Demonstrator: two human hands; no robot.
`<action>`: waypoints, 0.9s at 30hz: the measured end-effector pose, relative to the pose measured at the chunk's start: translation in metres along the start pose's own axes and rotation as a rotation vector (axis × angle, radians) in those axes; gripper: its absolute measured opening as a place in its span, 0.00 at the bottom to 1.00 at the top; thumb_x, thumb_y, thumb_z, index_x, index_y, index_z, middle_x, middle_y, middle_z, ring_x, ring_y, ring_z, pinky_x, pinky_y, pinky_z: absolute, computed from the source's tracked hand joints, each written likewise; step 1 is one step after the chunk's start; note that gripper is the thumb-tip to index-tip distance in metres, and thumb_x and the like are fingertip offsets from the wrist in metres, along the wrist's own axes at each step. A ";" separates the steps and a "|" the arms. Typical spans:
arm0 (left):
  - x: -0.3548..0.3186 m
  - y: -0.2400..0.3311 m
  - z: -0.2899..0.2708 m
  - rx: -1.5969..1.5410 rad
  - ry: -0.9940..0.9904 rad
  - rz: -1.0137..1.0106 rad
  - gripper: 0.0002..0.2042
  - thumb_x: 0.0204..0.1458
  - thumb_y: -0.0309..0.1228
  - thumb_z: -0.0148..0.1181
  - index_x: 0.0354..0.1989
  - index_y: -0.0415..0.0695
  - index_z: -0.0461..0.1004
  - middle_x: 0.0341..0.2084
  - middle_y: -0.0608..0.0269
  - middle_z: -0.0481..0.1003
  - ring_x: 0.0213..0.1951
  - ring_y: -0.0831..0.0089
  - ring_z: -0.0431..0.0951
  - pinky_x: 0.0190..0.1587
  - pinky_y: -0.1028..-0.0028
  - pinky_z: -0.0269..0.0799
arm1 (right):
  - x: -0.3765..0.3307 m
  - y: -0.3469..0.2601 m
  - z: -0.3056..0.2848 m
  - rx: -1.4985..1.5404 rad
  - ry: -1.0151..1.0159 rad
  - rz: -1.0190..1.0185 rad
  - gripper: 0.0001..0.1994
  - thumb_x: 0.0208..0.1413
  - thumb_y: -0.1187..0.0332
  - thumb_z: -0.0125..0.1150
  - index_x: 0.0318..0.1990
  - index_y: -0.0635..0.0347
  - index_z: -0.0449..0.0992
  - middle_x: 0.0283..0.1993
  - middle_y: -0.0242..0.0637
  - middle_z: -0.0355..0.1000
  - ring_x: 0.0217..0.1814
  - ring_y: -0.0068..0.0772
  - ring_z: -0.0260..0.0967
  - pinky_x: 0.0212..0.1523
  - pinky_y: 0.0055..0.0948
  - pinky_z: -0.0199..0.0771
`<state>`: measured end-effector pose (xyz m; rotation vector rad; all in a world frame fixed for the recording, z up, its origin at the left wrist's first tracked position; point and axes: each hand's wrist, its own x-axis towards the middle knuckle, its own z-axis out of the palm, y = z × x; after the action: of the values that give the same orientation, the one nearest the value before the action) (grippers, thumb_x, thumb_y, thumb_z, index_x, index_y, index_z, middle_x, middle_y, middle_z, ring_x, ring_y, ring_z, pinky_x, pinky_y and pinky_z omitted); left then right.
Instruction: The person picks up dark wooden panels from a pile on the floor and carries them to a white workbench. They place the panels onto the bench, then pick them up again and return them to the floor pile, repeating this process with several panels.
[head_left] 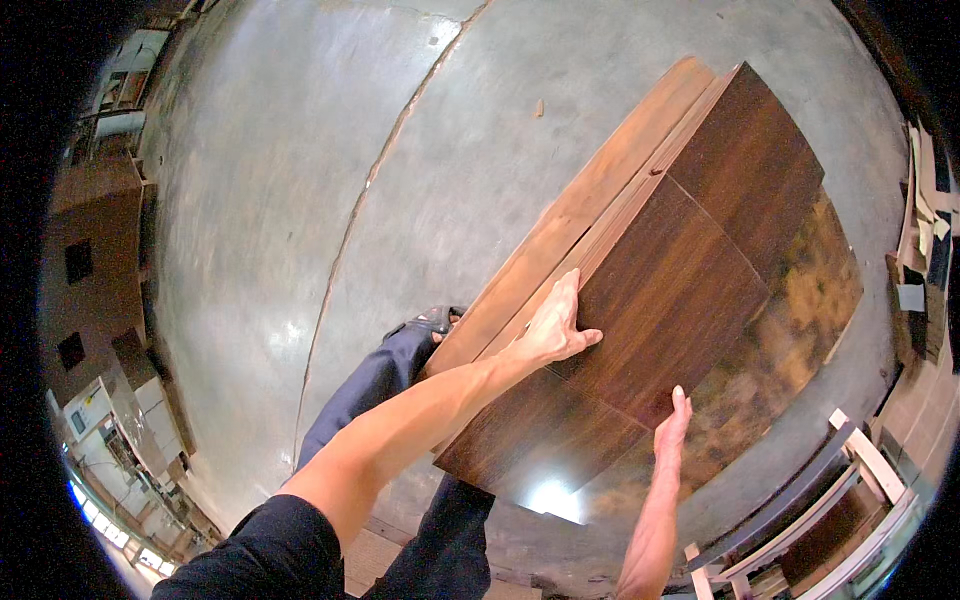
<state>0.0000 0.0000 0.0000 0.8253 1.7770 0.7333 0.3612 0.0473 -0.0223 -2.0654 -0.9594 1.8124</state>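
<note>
Dark brown wood-grain panels (680, 270) lie in a slanting stack in front of me, with thin seams crossing the top face. My left hand (562, 328) rests at the stack's left long edge, fingers stretched along it and thumb spread over the top face. At the right long edge is my right hand (674, 425), seen side-on with its thumb pointing up; its other fingers are hidden. Beneath the panels a mottled brown board (790, 350) sticks out on the right. A lighter reddish-brown wooden surface (570, 220) runs along the left side.
Smooth grey concrete floor (250, 200) surrounds the stack, crossed by a long crack (375, 175). A small wood scrap (539, 108) lies beyond. A wooden frame (800, 520) stands at the lower right. Brown boxes (95, 270) line the left. My shoe (435, 320) is beside the stack.
</note>
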 end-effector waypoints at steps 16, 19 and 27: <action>-0.062 -0.080 -0.014 -0.427 -0.178 -0.293 0.62 0.39 0.56 0.75 0.72 0.29 0.43 0.70 0.37 0.52 0.73 0.52 0.50 0.73 0.63 0.47 | -0.042 0.052 0.018 0.473 0.114 0.182 0.44 0.61 0.33 0.44 0.75 0.55 0.49 0.77 0.38 0.48 0.77 0.49 0.47 0.74 0.53 0.46; -0.083 -0.088 -0.016 -0.562 -0.152 -0.303 0.60 0.41 0.55 0.74 0.72 0.29 0.43 0.71 0.37 0.51 0.73 0.52 0.50 0.73 0.63 0.46 | -0.058 0.084 0.021 0.514 0.082 0.201 0.39 0.64 0.35 0.41 0.73 0.53 0.55 0.75 0.37 0.53 0.75 0.45 0.50 0.73 0.48 0.50; -0.191 -0.125 -0.027 -0.150 -0.311 -0.380 0.64 0.36 0.55 0.78 0.72 0.30 0.42 0.70 0.37 0.52 0.73 0.51 0.51 0.73 0.61 0.47 | -0.121 0.170 0.036 0.523 0.180 0.349 0.33 0.65 0.40 0.42 0.69 0.53 0.62 0.70 0.36 0.62 0.70 0.43 0.59 0.69 0.44 0.61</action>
<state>0.0001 -0.2298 0.0114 0.4529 1.5166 0.4518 0.3788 -0.1635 -0.0293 -2.0782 -0.0559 1.7418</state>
